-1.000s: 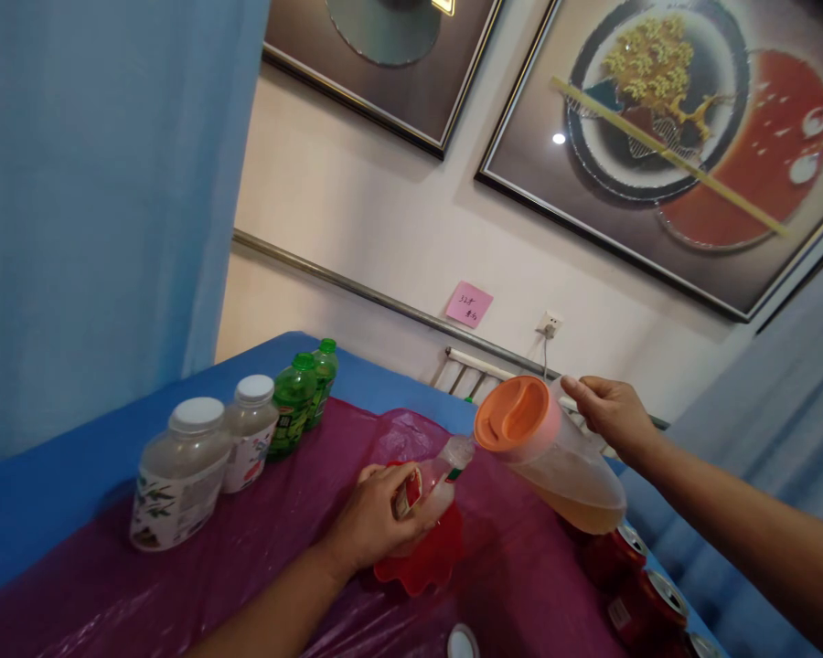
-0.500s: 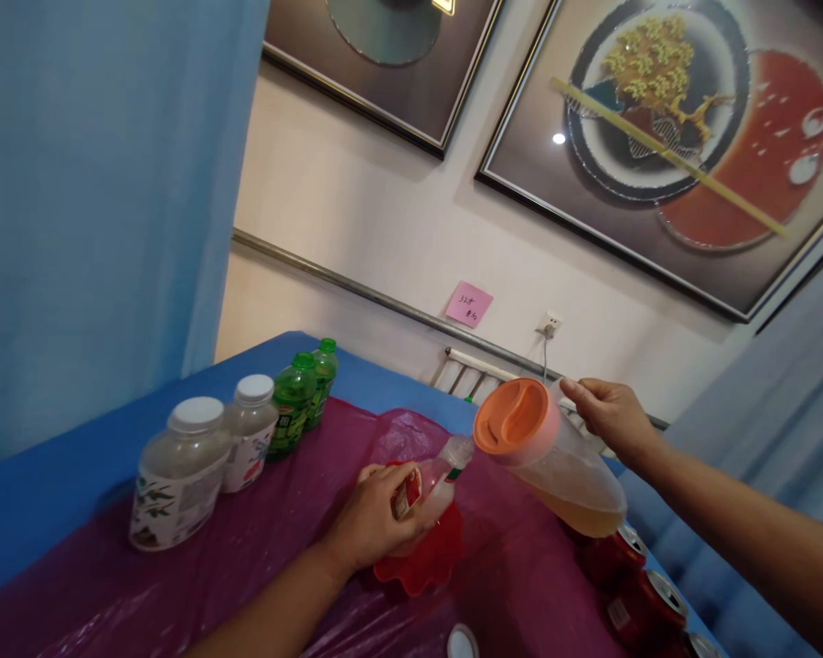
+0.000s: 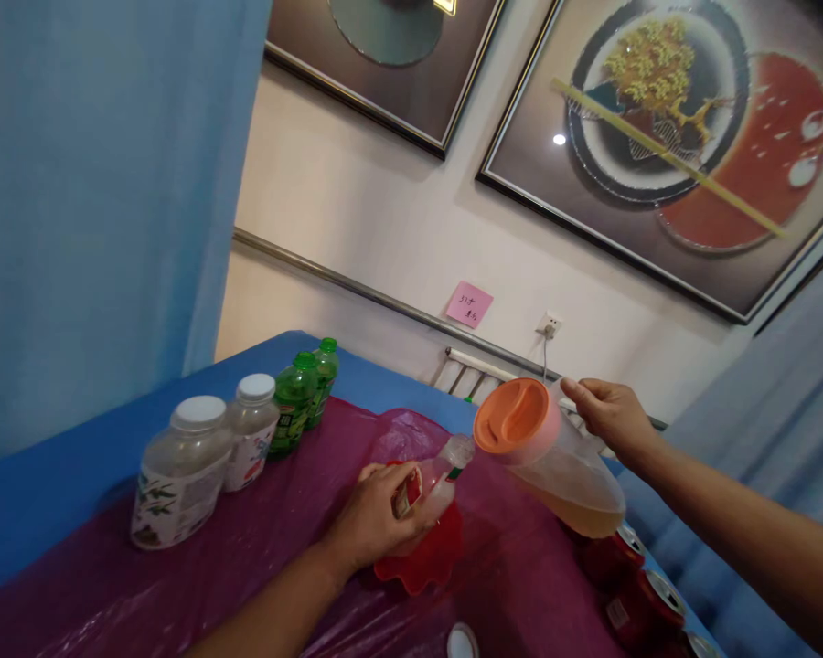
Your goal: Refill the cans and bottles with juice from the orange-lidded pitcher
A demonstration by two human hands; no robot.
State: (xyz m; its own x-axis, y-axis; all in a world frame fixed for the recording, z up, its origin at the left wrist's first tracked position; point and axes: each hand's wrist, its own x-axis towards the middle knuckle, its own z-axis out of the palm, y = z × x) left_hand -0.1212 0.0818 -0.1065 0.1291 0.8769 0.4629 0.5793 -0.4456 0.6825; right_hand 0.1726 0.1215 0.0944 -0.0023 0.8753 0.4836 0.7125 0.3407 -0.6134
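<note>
My left hand (image 3: 377,516) is closed around a clear bottle (image 3: 439,484) with a red label, its open neck leaning up and to the right. Beneath that bottle lies a red scalloped dish (image 3: 418,571). In my right hand (image 3: 610,416) is the handle of a translucent pitcher (image 3: 569,489) with an orange lid (image 3: 512,419). The pitcher is tilted to the left, its lid edge close beside the bottle's mouth. Pale amber liquid shows in its lower part. Whether any liquid passes between the two cannot be made out.
Two white-capped jars (image 3: 178,480) and two green bottles (image 3: 293,407) stand at the left on purple plastic sheeting (image 3: 302,512). Several dark red cans (image 3: 641,608) line the right edge. A white cap (image 3: 462,642) lies at the front. Blue curtains (image 3: 110,201) hang on both sides.
</note>
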